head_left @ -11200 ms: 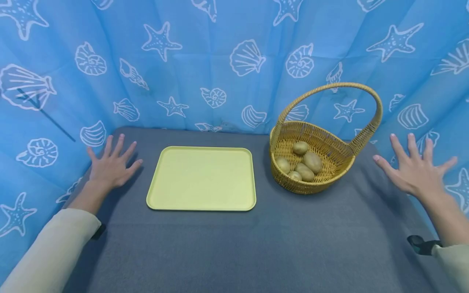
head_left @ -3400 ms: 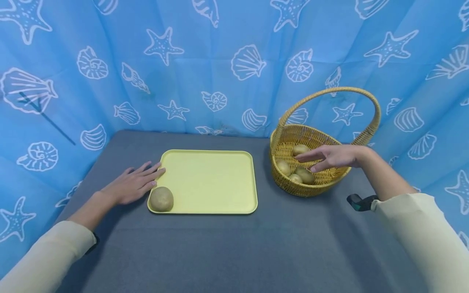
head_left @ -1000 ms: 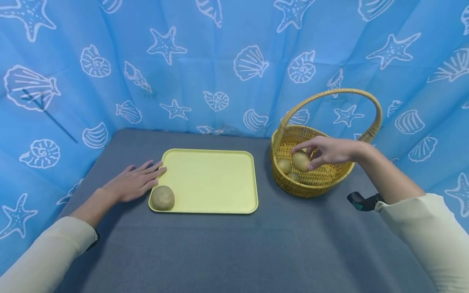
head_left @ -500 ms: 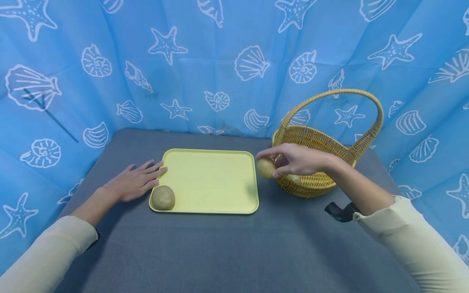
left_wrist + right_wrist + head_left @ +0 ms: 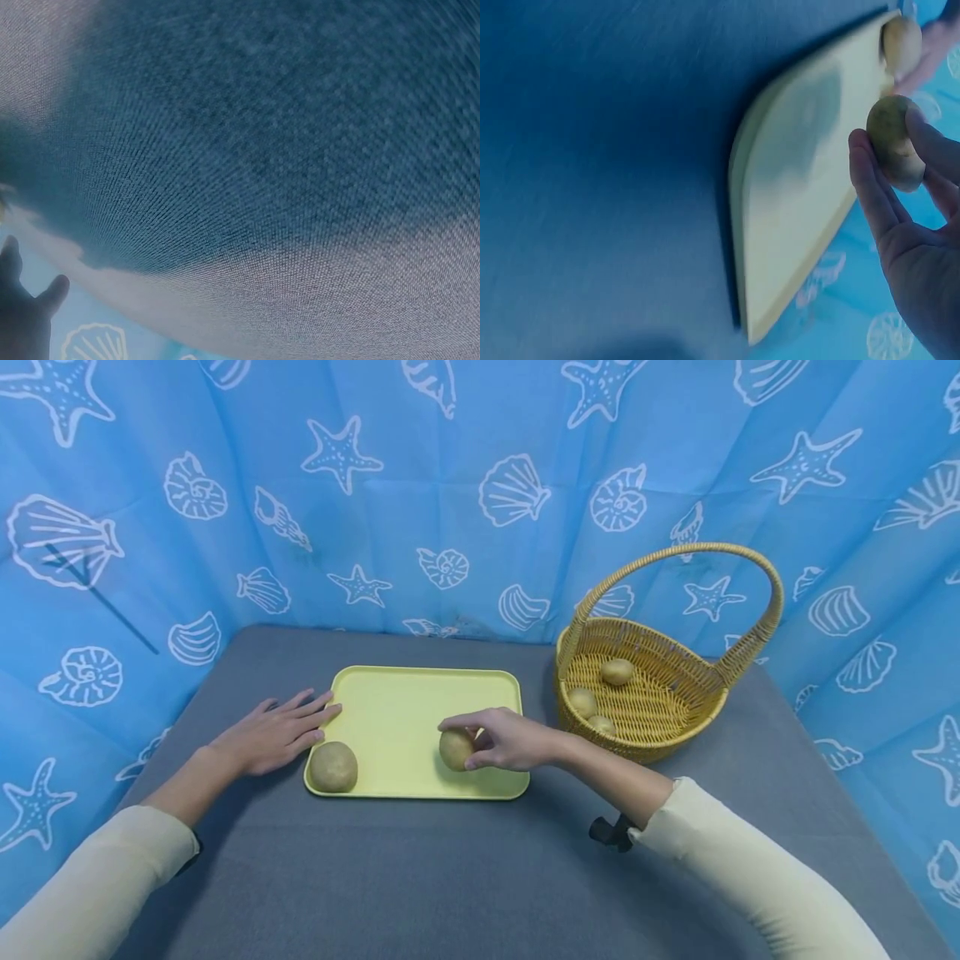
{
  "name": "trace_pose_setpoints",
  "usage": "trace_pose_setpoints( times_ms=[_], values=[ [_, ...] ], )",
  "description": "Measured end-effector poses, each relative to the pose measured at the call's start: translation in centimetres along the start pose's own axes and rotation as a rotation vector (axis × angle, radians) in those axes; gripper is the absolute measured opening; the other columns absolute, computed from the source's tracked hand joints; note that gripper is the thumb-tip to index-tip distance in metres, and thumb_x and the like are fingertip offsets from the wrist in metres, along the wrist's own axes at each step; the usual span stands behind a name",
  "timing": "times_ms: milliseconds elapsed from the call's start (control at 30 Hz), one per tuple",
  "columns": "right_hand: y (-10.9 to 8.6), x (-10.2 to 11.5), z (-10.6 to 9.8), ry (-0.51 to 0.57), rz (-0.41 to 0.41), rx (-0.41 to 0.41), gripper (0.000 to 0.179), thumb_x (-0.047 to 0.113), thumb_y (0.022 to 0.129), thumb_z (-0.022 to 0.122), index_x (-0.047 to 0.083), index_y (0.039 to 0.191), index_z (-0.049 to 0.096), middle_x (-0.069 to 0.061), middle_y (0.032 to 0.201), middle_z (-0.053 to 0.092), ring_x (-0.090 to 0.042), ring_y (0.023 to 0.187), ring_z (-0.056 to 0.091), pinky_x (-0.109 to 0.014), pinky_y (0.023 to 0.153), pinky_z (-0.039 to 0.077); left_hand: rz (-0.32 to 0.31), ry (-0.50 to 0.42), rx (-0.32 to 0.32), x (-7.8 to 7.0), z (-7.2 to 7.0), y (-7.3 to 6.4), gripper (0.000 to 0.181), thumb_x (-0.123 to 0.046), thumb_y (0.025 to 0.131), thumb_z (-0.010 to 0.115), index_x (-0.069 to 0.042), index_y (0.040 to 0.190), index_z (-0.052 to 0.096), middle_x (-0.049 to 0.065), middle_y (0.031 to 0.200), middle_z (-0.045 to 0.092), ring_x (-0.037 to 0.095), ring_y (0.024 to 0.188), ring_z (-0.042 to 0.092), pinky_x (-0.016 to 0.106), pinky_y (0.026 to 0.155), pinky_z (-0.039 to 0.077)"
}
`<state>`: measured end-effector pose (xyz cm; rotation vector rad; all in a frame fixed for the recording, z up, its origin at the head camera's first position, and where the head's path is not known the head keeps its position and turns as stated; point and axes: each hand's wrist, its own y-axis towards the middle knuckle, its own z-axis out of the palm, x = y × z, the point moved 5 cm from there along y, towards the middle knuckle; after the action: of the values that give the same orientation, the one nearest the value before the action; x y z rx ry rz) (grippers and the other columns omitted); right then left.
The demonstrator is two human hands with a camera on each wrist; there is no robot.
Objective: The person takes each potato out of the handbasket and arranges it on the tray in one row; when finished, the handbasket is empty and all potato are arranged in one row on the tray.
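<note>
In the head view, my right hand (image 5: 513,741) pinches a potato (image 5: 454,749) between thumb and fingers over the right half of a pale yellow tray (image 5: 397,710). The right wrist view has the same brown, mottled potato (image 5: 895,142) at the fingertips, above the tray surface. Another, larger-looking potato (image 5: 333,767) lies in the tray's near left corner. My left hand (image 5: 266,737) is spread flat, its fingertips on the tray's left rim; the left wrist view catches only a dark part of that hand (image 5: 26,315) at its lower left.
A woven basket (image 5: 663,706) with a tall arched handle stands right of the tray. Inside are a potato (image 5: 617,672) at the back and two near its left front wall. Grey cloth covers the table (image 5: 420,877); a blue shell-print curtain (image 5: 450,485) hangs behind and at both sides.
My right hand has picked a potato out of the basket and carried it left, over the tray. Earlier, the first potato went from basket to tray and my left hand came to the rim.
</note>
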<state>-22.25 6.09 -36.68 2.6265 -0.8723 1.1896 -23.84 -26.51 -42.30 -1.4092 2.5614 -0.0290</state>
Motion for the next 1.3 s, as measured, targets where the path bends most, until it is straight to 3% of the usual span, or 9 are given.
trace_pose_setpoints(
  times_ms=[100, 400, 533, 633, 933, 1133, 1300],
  values=[
    [1.3, 0.6, 1.3, -0.005, -0.006, 0.009, 0.060, 0.006, 0.089, 0.074, 0.002, 0.144, 0.051, -0.006, 0.106, 0.061, -0.020, 0.102, 0.069, -0.025, 0.086, 0.053, 0.004, -0.002, -0.013, 0.1, 0.0, 0.0, 0.054, -0.040, 0.108, 0.038, -0.017, 0.157, 0.035, 0.010, 0.162, 0.028, 0.041, 0.148, 0.021, 0.074, 0.106, 0.019],
    [4.6, 1.8, 4.4, 0.018, -0.022, 0.020, 0.059, 0.006, 0.089, 0.076, 0.003, 0.143, 0.052, -0.008, 0.113, 0.064, -0.012, 0.088, 0.068, -0.020, 0.079, 0.051, -0.006, -0.004, 0.008, -0.2, -0.3, -0.2, 0.054, -0.039, 0.108, 0.039, -0.017, 0.157, 0.034, 0.011, 0.162, 0.028, 0.041, 0.148, 0.021, 0.074, 0.106, 0.019],
    [6.0, 2.5, 5.1, -0.019, -0.056, 0.007, 0.059, 0.008, 0.089, 0.076, 0.002, 0.142, 0.053, -0.004, 0.092, 0.063, -0.009, 0.074, 0.057, -0.018, 0.069, 0.044, -0.014, 0.011, 0.021, -0.2, -0.4, -0.3, 0.055, -0.041, 0.108, 0.037, -0.018, 0.158, 0.032, 0.010, 0.163, 0.026, 0.041, 0.148, 0.020, 0.074, 0.107, 0.019],
    [6.8, 3.0, 5.5, -0.029, -0.063, 0.001, 0.058, 0.009, 0.089, 0.076, 0.002, 0.142, 0.052, -0.002, 0.084, 0.060, -0.009, 0.071, 0.052, -0.019, 0.066, 0.041, -0.013, 0.016, 0.021, -0.3, -0.5, -0.3, 0.055, -0.041, 0.108, 0.036, -0.018, 0.158, 0.031, 0.009, 0.163, 0.026, 0.041, 0.149, 0.019, 0.074, 0.107, 0.019],
    [7.6, 2.8, 6.3, 0.007, 0.022, -0.006, 0.060, 0.016, 0.097, 0.067, 0.003, 0.150, 0.042, -0.011, 0.108, 0.070, -0.011, 0.093, 0.067, -0.019, 0.078, 0.051, -0.009, 0.024, 0.004, -0.5, -0.3, -0.1, 0.054, -0.041, 0.109, 0.035, -0.019, 0.158, 0.031, 0.009, 0.163, 0.026, 0.041, 0.148, 0.020, 0.074, 0.107, 0.020],
    [7.7, 2.9, 6.4, 0.016, 0.020, -0.008, 0.059, 0.013, 0.097, 0.067, 0.000, 0.149, 0.043, -0.011, 0.106, 0.071, -0.009, 0.089, 0.067, -0.019, 0.076, 0.051, -0.019, 0.021, 0.007, -0.5, -0.4, -0.3, 0.054, -0.039, 0.109, 0.036, -0.018, 0.158, 0.032, 0.009, 0.163, 0.027, 0.041, 0.148, 0.020, 0.074, 0.107, 0.019],
    [7.5, 3.0, 6.4, 0.017, 0.036, 0.014, 0.061, 0.014, 0.097, 0.067, 0.001, 0.150, 0.041, -0.014, 0.114, 0.070, -0.010, 0.095, 0.068, -0.019, 0.080, 0.051, -0.015, 0.015, 0.005, -0.5, -0.4, -0.3, 0.054, -0.039, 0.109, 0.036, -0.018, 0.158, 0.032, 0.009, 0.163, 0.027, 0.041, 0.148, 0.020, 0.074, 0.107, 0.019]
  ],
)
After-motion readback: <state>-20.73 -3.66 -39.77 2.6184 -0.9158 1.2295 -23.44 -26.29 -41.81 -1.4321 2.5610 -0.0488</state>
